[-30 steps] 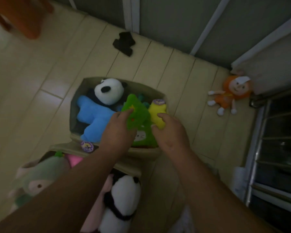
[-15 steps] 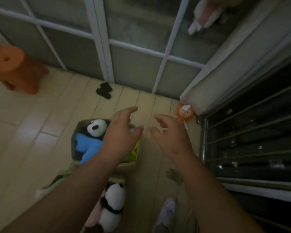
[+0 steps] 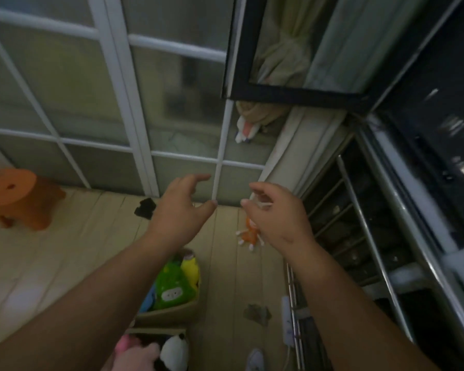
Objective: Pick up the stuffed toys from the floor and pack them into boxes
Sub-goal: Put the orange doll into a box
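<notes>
The left hand (image 3: 182, 210) and right hand (image 3: 273, 212) hover empty, fingers loosely spread, above the orange doll (image 3: 250, 232) lying on the floor beside the metal rack (image 3: 366, 226). A hasty grab might shove it underneath.

Bare forearms (image 3: 91, 298), L hand (image 3: 182, 210) & R hand (image 3: 276, 212); small dark scratch (image 3: 288, 239) nr R wrist.

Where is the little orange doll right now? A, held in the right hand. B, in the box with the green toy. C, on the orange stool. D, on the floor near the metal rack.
D: the orange doll lies on the floor beside the metal rack, partly behind the right hand, whose fingers hold nothing.
</notes>
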Demonstrator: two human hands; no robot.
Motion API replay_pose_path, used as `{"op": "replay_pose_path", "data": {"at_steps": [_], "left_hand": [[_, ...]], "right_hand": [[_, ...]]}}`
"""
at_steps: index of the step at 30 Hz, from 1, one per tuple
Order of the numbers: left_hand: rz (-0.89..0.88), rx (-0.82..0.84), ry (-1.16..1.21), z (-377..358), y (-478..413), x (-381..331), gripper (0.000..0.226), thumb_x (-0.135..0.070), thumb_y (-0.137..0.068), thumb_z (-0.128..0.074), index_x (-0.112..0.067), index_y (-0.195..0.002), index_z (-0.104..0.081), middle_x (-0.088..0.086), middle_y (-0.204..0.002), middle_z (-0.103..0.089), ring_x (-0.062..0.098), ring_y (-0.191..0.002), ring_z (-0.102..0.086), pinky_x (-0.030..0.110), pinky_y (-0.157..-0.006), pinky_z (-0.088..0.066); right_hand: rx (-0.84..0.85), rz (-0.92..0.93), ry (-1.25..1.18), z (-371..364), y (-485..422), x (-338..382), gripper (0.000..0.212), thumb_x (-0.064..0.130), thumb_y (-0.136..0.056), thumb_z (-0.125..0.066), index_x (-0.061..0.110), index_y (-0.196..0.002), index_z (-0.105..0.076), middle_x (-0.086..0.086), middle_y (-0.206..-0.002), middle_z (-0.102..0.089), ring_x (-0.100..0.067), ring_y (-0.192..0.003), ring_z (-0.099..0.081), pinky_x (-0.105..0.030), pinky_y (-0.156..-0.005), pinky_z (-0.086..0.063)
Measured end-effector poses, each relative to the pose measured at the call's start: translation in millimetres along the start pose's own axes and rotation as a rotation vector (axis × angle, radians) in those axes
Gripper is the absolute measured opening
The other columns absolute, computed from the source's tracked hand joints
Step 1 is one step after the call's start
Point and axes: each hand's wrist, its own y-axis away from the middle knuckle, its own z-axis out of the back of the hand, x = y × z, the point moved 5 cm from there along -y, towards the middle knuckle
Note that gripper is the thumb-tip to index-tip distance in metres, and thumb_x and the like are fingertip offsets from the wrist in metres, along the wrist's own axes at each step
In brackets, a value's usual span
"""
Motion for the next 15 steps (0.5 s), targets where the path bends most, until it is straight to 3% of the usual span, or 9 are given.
{"op": "replay_pose_path", "data": {"at_steps": [10,15], "left_hand": [[-0.047,0.056,0.004,-24.7,-16.4,-85.8,0.053,-0.031,-0.082,-0.069,-0.039,-0.129,-0.046,-0.012,-0.132,-0.047,0.005,-0.113,-0.048,0.030,-0.091,-0.047],[-0.006,0.015,-0.001,-74.1,-50.1,-123.1,0.052,-0.032,-0.081,-0.069,-0.040,-0.128,-0.047,-0.012,-0.131,-0.048,0.005,-0.111,-0.049,0.028,-0.088,-0.047]], "right_hand": [[-0.096,0.037,0.029,98.1,-10.0,-1.5,0.040,0.035,-0.081,-0.069,0.029,-0.121,-0.062,0.009,-0.114,-0.061,-0.004,-0.101,-0.057,-0.033,-0.088,-0.053],[-0.022,0.019,0.034,140.7,-52.2,-44.0,0.042,0.034,-0.083,-0.068,0.028,-0.124,-0.060,0.010,-0.118,-0.058,-0.005,-0.107,-0.055,-0.033,-0.092,-0.052]]}}
